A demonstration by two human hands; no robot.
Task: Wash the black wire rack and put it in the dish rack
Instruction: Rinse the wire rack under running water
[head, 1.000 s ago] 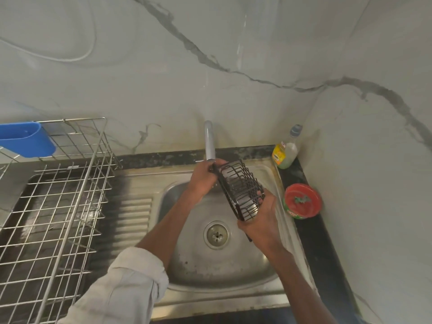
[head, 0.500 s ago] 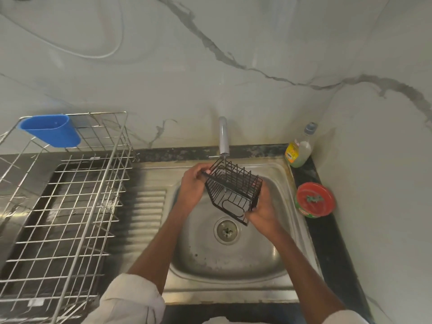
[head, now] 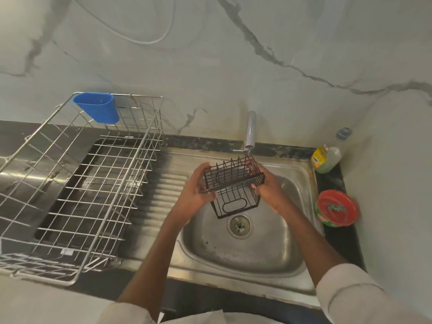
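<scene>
The person is holding the black rack (head: 233, 187) over the sink (head: 301, 244), just right of the frame's centre, right under the tap (head: 249, 133). The left hand (head: 195, 191) is gripping the rack's left side with fingers curled round the wires, and the right hand (head: 266, 187) is gripping the right side the same way, so both grips are closed on it. It is being held tilted, its open grid turned up toward the spout, probably so that water can be running through the wires and dripping into the basin rather than onto the desk (head: 336, 183). I cannot tell whether water is flowing. The dish rack (head: 77, 181) is sitting at the left of the frame over the draining board, a blue cup (head: 97, 109) hanging on its far rim; it is near, so the carry across is looking short. A soap bottle (head: 327, 155) and a red tub (head: 336, 208) are standing at the right edge, within reach for washing.
</scene>
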